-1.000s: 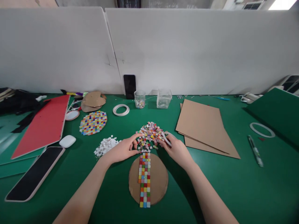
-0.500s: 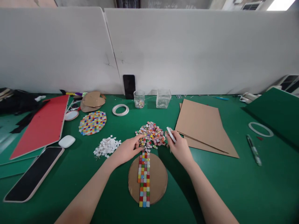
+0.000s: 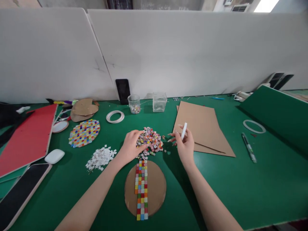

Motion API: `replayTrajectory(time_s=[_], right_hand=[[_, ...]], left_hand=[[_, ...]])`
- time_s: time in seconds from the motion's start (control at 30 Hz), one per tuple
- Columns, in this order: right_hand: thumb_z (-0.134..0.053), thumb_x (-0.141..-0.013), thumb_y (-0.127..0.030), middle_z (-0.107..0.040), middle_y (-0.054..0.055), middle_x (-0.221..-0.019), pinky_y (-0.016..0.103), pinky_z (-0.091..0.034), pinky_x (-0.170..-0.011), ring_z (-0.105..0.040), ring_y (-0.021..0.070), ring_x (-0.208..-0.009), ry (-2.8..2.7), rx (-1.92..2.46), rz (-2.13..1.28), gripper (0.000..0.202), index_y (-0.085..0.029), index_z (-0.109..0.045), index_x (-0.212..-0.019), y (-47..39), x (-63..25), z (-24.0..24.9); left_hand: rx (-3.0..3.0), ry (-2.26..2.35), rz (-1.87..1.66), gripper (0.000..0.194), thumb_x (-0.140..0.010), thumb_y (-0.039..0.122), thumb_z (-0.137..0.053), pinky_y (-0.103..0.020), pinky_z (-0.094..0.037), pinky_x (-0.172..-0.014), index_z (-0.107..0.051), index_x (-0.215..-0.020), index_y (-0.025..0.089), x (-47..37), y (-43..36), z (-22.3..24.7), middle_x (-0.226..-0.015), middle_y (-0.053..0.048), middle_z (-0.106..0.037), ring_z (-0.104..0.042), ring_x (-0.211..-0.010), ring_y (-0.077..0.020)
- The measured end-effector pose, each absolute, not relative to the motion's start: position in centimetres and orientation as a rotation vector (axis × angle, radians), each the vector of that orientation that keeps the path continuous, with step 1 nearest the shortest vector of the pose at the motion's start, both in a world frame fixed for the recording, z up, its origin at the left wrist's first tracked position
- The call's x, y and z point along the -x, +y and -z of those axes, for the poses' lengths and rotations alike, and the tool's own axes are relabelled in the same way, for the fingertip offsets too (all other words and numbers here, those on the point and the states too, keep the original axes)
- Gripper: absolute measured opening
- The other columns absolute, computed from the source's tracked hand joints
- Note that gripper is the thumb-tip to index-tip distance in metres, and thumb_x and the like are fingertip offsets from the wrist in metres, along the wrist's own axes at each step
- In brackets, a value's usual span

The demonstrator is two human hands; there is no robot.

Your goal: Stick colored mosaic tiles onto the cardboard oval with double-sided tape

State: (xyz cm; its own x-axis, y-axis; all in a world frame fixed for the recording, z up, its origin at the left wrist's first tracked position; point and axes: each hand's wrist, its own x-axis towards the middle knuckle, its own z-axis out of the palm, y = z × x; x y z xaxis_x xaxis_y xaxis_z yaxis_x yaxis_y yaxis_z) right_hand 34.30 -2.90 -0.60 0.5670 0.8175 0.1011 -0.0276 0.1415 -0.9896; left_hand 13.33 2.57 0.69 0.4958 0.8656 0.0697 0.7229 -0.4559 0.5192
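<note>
My left hand (image 3: 130, 146) rests at the left side of a pile of small multicoloured mosaic tiles (image 3: 152, 141), thumb and fingertips apart and against the tiles. To the right of the pile, my right hand (image 3: 184, 144) is raised, closed around a short white stick (image 3: 184, 131) whose exact kind I cannot make out. Its other fingertips point toward the pile. Below the pile lies a round cardboard disc (image 3: 156, 189). A vertical band of colourful square tiles (image 3: 141, 189) covers part of it left of the middle, with the lowest tiles reaching its bottom edge.
White tile pieces (image 3: 101, 158) are heaped at left, near a tile-covered disc (image 3: 84, 133). Behind stand a plastic cup (image 3: 134, 104), a clear square container (image 3: 159, 102) and a tape roll (image 3: 115, 116). Cardboard sheets (image 3: 199, 118) and a pen (image 3: 249, 147) lie at right.
The view has shifted, so most things sit further left. My right hand has moved away from the tile pile, and the white stick has turned more upright. My left hand stays at the pile.
</note>
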Motion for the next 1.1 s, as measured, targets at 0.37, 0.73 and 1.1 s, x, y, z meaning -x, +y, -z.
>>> replayTrajectory(time_s=[0.37, 0.73, 1.1], right_hand=[[-0.068, -0.067, -0.046, -0.052, -0.004, -0.054, 0.018, -0.036, -0.037, -0.043, 0.0054, -0.041, -0.455, 0.77, -1.361, 0.027, -0.02, -0.065, -0.07, -2.3, -36.7, 0.0], [-0.061, -0.074, -0.049, -0.066, 0.006, -0.073, 0.027, -0.049, -0.052, -0.062, 0.02, -0.07, -0.82, 1.246, -1.031, 0.034, -0.016, -0.066, -0.079, -2.2, -34.1, 0.7], [-0.042, -0.09, -0.039, -0.065, 0.008, -0.103, 0.037, -0.042, -0.09, -0.057, 0.0235, -0.101, -1.209, 1.381, -0.814, 0.031, -0.019, -0.063, -0.101, -2.5, -33.0, 2.1]], left_hand=[[-2.191, 1.524, -0.288, 0.047, -0.087, 0.049, -0.03, -0.041, -0.037, -0.082, -0.058, -0.095, 0.013, -18.5, 8.8, -0.1, -0.098, -0.015, -0.057, -0.05, -0.095, -0.031], [-1.895, 1.208, -0.191, 0.065, -0.083, 0.065, -0.016, -0.028, -0.042, -0.062, -0.06, -0.073, 0.019, -17.6, 8.8, -1.8, -0.072, -0.004, -0.059, -0.054, -0.066, -0.0188], [-1.718, 1.241, -0.622, 0.039, -0.087, 0.049, -0.032, -0.024, -0.042, -0.055, -0.056, -0.087, 0.018, -13.9, 7.3, -1.8, -0.077, -0.004, -0.06, -0.055, -0.067, -0.015]])
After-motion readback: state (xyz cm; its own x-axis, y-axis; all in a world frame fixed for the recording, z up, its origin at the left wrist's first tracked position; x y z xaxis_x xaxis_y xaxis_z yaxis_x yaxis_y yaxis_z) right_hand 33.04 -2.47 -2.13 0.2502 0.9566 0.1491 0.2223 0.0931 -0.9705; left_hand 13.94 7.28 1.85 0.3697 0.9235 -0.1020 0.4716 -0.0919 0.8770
